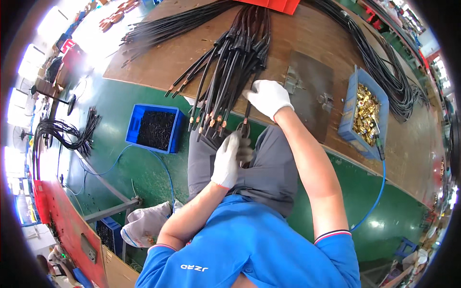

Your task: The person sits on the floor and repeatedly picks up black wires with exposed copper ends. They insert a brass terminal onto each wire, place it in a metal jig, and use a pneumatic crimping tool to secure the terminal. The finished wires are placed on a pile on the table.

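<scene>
A bundle of black cables (224, 86) lies across the brown worktable (192, 50), and its stripped ends with bare copper hang over the front edge. My right hand (270, 100), in a white glove, is closed around one black cable (247, 111) at the right side of the bundle. That cable's copper end points down toward my lap. Lower down, over my thighs, my left hand (226, 163) wears a white glove too. Its fingers are smeared by motion just below the cable's end, so their grip cannot be made out.
To the right on the table stands a blue crate (349, 115) of brass-coloured terminals (366, 111). A blue bin (175, 132) of small black pieces sits low at left. More black cables (384, 62) lie at far right. A red container (278, 5) is at the back.
</scene>
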A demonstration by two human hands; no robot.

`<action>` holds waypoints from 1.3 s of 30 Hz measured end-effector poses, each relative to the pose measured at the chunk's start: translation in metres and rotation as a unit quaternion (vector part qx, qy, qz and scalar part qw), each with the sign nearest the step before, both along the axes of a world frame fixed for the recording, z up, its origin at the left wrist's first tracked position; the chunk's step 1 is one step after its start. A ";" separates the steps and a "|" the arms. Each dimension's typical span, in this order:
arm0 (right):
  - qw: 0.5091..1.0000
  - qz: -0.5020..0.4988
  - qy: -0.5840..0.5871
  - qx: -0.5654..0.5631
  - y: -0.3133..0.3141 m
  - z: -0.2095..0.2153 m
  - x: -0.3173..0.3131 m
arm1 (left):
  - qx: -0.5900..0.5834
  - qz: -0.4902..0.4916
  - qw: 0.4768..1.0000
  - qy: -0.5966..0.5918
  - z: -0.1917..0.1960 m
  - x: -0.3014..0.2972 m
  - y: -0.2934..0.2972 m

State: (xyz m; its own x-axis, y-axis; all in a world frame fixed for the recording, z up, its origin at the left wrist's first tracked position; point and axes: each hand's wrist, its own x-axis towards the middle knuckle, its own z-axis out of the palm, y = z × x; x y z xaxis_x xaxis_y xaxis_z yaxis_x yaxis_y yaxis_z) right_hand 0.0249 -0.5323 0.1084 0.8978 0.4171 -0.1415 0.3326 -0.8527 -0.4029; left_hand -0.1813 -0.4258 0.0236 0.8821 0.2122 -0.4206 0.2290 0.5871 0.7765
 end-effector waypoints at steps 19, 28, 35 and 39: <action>0.885 0.245 -0.381 0.112 0.005 -0.022 -0.029 | -0.031 0.043 0.999 0.001 -0.006 -0.021 0.044; 0.866 0.380 -0.319 0.059 0.001 -0.018 -0.016 | 0.049 -0.094 0.993 0.048 0.017 0.002 0.040; 0.854 0.436 -0.259 0.116 0.022 -0.029 -0.010 | -0.034 -0.060 0.996 0.055 0.014 0.019 0.051; 0.883 0.389 -0.252 0.071 0.011 -0.038 -0.019 | -0.034 -0.079 0.996 0.012 0.001 0.007 0.053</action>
State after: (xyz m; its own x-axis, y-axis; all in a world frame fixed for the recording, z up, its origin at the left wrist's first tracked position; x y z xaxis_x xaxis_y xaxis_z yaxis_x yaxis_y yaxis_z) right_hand 0.0059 -0.5214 0.0701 0.2665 0.9166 0.2982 0.9630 -0.2404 -0.1215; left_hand -0.1744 -0.3725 0.0248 0.8921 0.0417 -0.4500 0.3400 0.5940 0.7291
